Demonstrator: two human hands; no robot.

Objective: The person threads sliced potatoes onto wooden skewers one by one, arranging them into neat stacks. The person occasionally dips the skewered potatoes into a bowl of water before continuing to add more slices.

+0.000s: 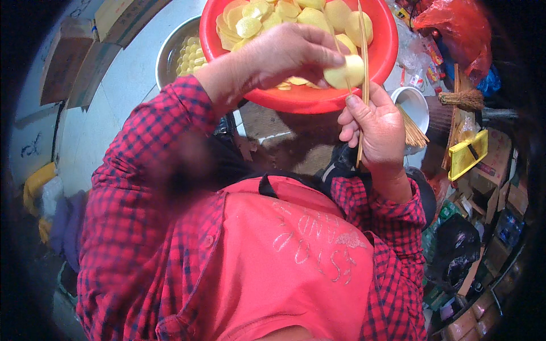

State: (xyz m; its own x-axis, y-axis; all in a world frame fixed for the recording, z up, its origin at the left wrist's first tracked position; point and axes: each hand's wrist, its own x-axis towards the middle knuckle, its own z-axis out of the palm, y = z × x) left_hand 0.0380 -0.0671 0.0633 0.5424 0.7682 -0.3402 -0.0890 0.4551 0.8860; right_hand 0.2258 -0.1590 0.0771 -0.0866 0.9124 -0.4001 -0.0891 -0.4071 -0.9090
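My left hand [294, 55] reaches over a red plastic basin [286, 100] and pinches the edge of a pale yellow potato slice [347, 72]. A thin wooden skewer passes at the slice, its lower end near my right thumb. My right hand [375, 123], just below the basin's rim, holds several long thin wooden skewers [365, 55] upright between thumb and fingers. Many round potato slices [313, 18] lie heaped in the basin. The fingertips of my left hand are partly hidden behind the slice.
A metal bowl [161, 64] with skewered slices [192, 55] stands left of the basin. Right of my right hand are a white tub [420, 102] and a bundle of skewers [411, 130]. Farther right lie a yellow-framed object [468, 155], a red plastic bag [458, 30] and cardboard boxes.
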